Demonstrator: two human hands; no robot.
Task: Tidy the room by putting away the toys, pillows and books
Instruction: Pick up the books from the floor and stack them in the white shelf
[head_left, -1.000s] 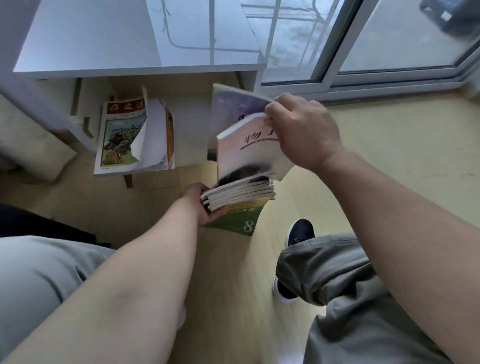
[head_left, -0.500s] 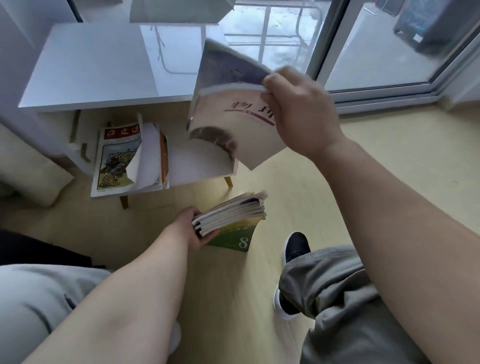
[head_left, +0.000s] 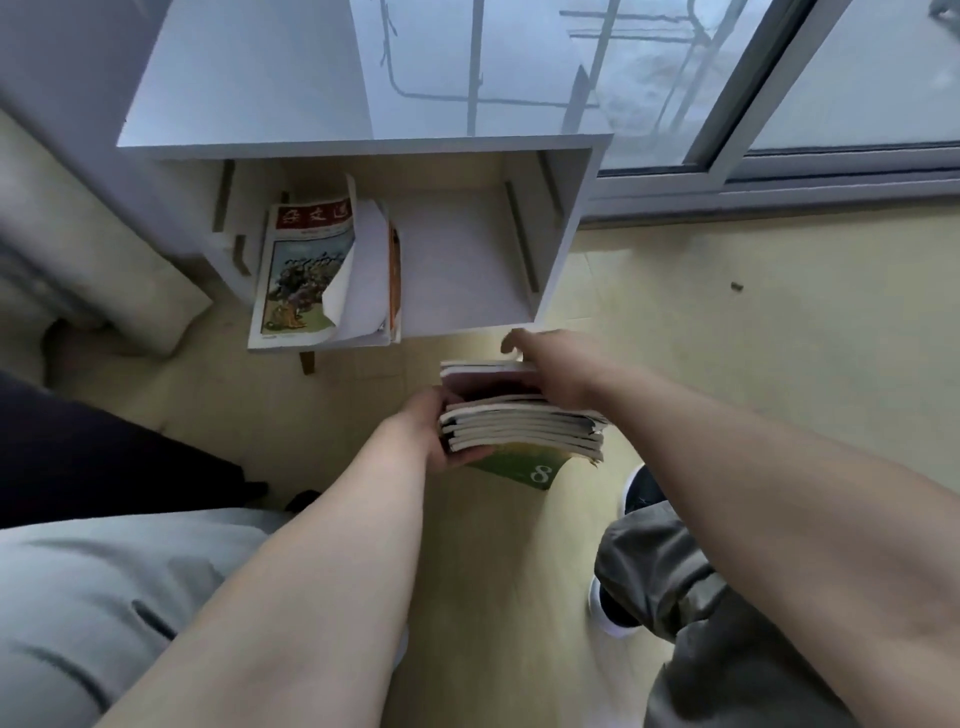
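The left hand (head_left: 434, 428) grasps the stack (head_left: 519, 431) of thin books at its spine edge, thumb on top and fingers under. The stack is held in the air above the floor (head_left: 727, 338), near the middle of the view. Its bottom volume, the green book (head_left: 519, 467) marked 8, sags below the rest toward 5 o'clock.

The right hand (head_left: 545, 371) comes in from 3 o'clock and lies over the top of the stack, touching the uppermost dark-red cover. It is blurred, so I cannot tell whether its fingers clasp that cover or only rest on it.

At 12 o'clock from the stack stands the white cabinet (head_left: 363, 104), its open shelf facing the person. Other books (head_left: 306, 275) sit on the shelf's left part, at 10 o'clock from the stack; the front one has a picture cover and a curled page. A dark shoe (head_left: 641, 491) shows at 4 o'clock.
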